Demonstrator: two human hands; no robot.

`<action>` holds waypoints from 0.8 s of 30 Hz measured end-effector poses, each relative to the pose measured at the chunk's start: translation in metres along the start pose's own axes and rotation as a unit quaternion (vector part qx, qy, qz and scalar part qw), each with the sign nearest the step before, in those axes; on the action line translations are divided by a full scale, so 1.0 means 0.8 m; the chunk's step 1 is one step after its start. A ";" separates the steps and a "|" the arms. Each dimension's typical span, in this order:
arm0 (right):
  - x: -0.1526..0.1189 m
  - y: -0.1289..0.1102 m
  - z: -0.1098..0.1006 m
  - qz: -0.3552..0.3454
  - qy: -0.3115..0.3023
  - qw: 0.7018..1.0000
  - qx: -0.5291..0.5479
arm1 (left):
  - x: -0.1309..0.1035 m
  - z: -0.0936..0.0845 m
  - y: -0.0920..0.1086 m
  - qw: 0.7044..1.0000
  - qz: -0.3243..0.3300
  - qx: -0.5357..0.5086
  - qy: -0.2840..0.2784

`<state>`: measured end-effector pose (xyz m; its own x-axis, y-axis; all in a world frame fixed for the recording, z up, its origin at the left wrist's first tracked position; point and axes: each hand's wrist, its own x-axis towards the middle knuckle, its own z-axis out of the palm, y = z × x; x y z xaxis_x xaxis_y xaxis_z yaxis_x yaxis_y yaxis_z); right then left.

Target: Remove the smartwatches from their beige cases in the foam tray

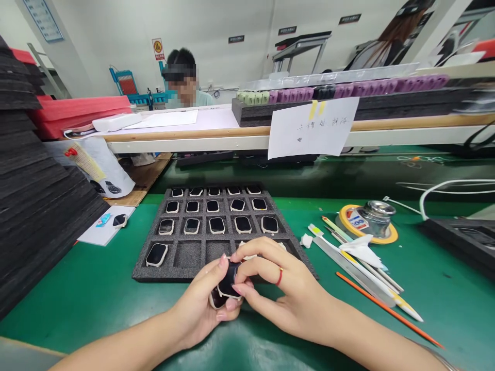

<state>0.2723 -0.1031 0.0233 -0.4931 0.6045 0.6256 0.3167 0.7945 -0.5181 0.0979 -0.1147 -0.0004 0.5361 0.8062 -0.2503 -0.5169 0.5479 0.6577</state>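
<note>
Over the front edge of a black foam tray point(187, 273), my left hand point(201, 299) is closed around two smartwatch cases, one overlapping the other. The upper smartwatch case point(229, 282) has a dark screen and a pale frame; part of the lower watch case point(217, 299) shows beneath it. My right hand point(278, 283) is closed too, its thumb and fingers pinching the upper case's right side. Several similar watches lie in the tray's compartments, such as one watch point(156, 254) at front left. My right hand hides some front compartments.
Right of the tray lie an orange stick point(386, 308), a metal ruler point(351, 270), brushes and a tape roll point(392, 234) with a glass jar point(379, 211). Stacked black foam point(42, 206) rises at left. A shelf point(193, 144) crosses behind, with a person point(185, 77) beyond.
</note>
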 end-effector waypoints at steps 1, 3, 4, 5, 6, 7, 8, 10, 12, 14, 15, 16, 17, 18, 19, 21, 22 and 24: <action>0.000 0.000 0.000 0.004 0.002 1.000 0.009 | 0.000 0.000 -0.001 1.000 0.001 0.004 -0.003; 0.001 -0.001 0.000 0.017 -0.013 1.000 0.019 | -0.001 0.001 -0.002 1.000 -0.013 -0.001 0.007; 0.002 -0.002 -0.001 0.023 -0.025 0.999 0.020 | 0.000 0.002 -0.002 1.000 -0.021 -0.011 0.019; 0.002 -0.003 -0.001 0.030 -0.038 0.999 0.018 | 0.000 0.002 -0.001 0.999 -0.029 -0.022 0.031; 0.002 -0.004 -0.001 0.036 -0.050 0.998 0.014 | 0.001 0.001 0.000 0.998 -0.035 -0.034 0.040; 0.002 -0.004 -0.001 0.037 -0.059 0.998 0.009 | 0.002 0.001 0.001 0.997 -0.039 -0.045 0.045; 0.002 -0.004 -0.002 0.036 -0.065 0.997 0.006 | 0.002 0.000 0.002 0.997 -0.041 -0.054 0.048; 0.001 -0.004 -0.001 0.032 -0.069 0.997 0.004 | 0.003 -0.001 0.004 0.996 -0.042 -0.065 0.046; 0.000 -0.002 -0.001 0.026 -0.061 0.998 0.004 | 0.003 -0.001 0.004 0.996 -0.041 -0.065 0.043; -0.001 -0.001 -0.001 0.018 -0.043 0.999 0.003 | 0.002 0.001 0.004 0.997 -0.030 -0.051 0.042; -0.001 -0.001 -0.001 0.009 -0.035 0.999 0.003 | 0.001 0.001 0.004 0.998 -0.026 -0.041 0.041; -0.001 -0.001 -0.001 -0.001 -0.032 0.999 0.004 | 0.000 0.002 0.004 0.998 -0.026 -0.030 0.038; -0.001 -0.001 -0.001 -0.011 -0.033 0.999 0.004 | -0.001 0.002 0.003 0.999 -0.030 -0.020 0.035; 0.000 -0.001 -0.002 -0.017 -0.036 0.999 0.004 | -0.001 0.002 0.003 0.999 -0.036 -0.014 0.033; 0.000 -0.001 -0.002 -0.020 -0.040 0.999 0.004 | -0.001 0.002 0.003 0.998 -0.042 -0.014 0.033; 0.001 -0.002 -0.001 -0.015 -0.041 0.999 0.006 | 0.000 0.001 0.003 0.998 -0.046 -0.026 0.034; 0.001 -0.002 -0.001 -0.010 -0.035 0.999 0.010 | 0.000 0.000 0.004 0.998 -0.044 -0.034 0.034; 0.002 -0.002 0.000 -0.005 -0.019 1.000 0.020 | 0.002 -0.001 0.005 0.998 -0.036 -0.039 0.022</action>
<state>0.2711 -0.1035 0.0252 -0.5267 0.5933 0.6087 0.2791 0.7971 -0.5355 0.0959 -0.1113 0.0015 0.5444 0.7728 -0.3264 -0.5298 0.6184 0.5804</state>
